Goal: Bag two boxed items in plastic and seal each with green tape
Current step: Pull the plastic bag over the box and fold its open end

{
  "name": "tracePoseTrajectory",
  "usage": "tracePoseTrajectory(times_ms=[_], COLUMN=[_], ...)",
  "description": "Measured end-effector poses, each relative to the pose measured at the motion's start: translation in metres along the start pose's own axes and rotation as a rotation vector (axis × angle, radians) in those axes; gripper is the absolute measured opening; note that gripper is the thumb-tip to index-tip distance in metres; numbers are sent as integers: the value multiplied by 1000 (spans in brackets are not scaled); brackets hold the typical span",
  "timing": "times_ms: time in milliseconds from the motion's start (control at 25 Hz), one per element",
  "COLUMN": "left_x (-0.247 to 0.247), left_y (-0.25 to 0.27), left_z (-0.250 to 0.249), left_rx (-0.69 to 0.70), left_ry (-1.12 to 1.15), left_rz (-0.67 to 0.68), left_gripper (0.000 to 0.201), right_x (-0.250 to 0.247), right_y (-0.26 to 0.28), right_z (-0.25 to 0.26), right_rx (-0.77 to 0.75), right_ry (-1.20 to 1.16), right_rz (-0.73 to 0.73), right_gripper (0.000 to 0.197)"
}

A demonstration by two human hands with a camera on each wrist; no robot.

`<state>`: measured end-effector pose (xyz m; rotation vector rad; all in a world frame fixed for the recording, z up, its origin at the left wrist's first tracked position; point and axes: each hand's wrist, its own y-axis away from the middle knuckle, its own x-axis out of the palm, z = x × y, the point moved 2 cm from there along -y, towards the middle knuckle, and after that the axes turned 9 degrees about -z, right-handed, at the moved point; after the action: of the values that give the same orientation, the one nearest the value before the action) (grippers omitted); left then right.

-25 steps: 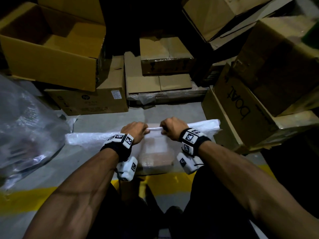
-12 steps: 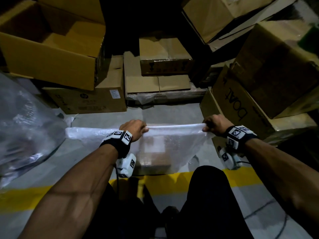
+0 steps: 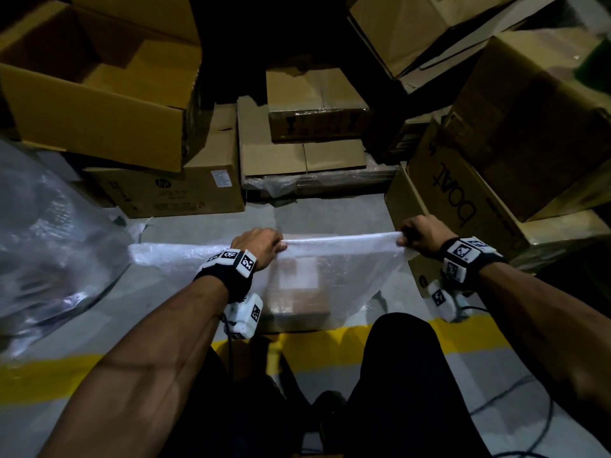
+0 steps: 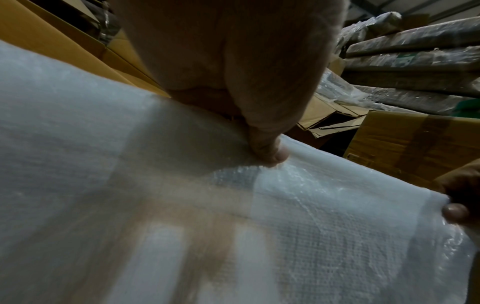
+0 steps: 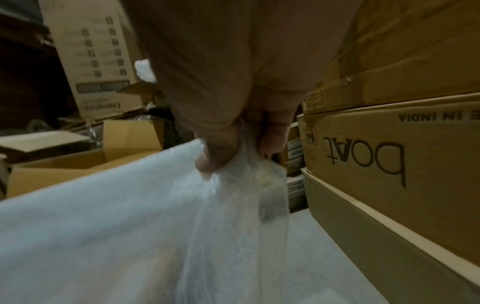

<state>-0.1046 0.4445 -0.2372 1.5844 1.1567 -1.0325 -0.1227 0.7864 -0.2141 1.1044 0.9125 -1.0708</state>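
A clear bubble-plastic bag hangs stretched between my hands above the grey floor. Inside it, a small brown box shows through the plastic, blurred. My left hand pinches the bag's top edge near its middle; the thumb presses the plastic. My right hand grips the top right corner, its thumb and fingers bunching the plastic. The bag's left end trails loose beyond my left hand. No green tape shows.
Cardboard boxes crowd the far side: an open one at left, flat ones in the middle, a printed carton close to my right hand. Crumpled plastic lies left. A yellow floor line runs under my knees.
My right hand slid from beside the left hand out along the bag's top edge to its right corner, pulling the edge taut. The left hand stayed in place.
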Motion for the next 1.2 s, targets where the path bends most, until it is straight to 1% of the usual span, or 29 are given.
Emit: tracePoseTrajectory(times_ms=[120,200,280,360,440,520,600,680,800,880,1000,1120,1200], left_x=[-2,-3,-4,-6,-6,-7,-7,-7,-10,-17,-34,-45,-47], left_y=[1,4,6,6,5,3,3,4,6,7,18,33,40], left_z=[-2,-3,-4,-5,-7,-8,-8,-4,15,35,75,110,127], left_rx=[4,10,21,22,27,32,38,37,46,35,-22,-83,-105], left_ry=[13,24,9,-11,-14,-15,-29,-26,-13,-54,-128,-147,-153], left_rz=[-3,-1,0,-14,-21,-14,-9,-5,8,10,17,7,12], left_gripper=[26,26,27,27,27,27,28,30,25,18,9,14,13], right_x=[-2,-5,-12,-14,-6,11,31,44,50,49,47,48,48], right_y=[0,0,0,-2,-3,-5,-7,-7,-8,-9,-11,-11,-11], right_z=[3,8,17,35,66,104,138,158,163,161,157,161,166], right_rx=[15,45,33,-39,-126,-202,-252,-250,-204,-179,-162,-175,-186], right_ry=[45,94,251,343,256,169,131,97,50,26,-1,-19,-28], right_rz=[-34,-31,-3,42,81,94,78,17,-56,-58,-52,-53,-61], right_gripper=[10,6,15,24,30,35,32,24,19,17,15,12,11])
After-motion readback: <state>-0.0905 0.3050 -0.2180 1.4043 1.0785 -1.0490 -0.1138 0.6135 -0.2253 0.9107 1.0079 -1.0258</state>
